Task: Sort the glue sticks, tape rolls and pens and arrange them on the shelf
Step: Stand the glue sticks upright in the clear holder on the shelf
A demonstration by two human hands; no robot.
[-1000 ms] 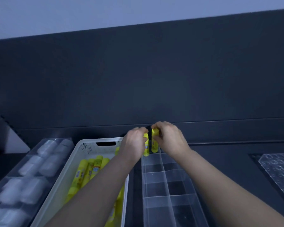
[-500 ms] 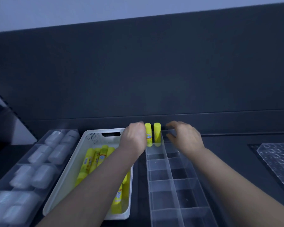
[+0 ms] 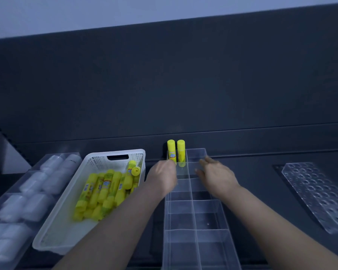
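Note:
Two yellow glue sticks (image 3: 176,152) stand upright side by side in the far left compartment of a clear divided organizer (image 3: 193,215). My left hand (image 3: 162,177) hovers just below them with loosely curled fingers and holds nothing. My right hand (image 3: 216,177) is over the organizer's far right compartments, fingers relaxed and empty. A white perforated basket (image 3: 70,228) to the left holds several yellow glue sticks (image 3: 105,191) lying in a heap.
A clear tray with several white tape rolls (image 3: 27,191) lies at the far left. A clear plate with round holes (image 3: 318,193) sits at the right. A dark back wall rises right behind the organizer.
Both hands have let go of the two glue sticks, which now stand in the compartment, and have drawn back toward me.

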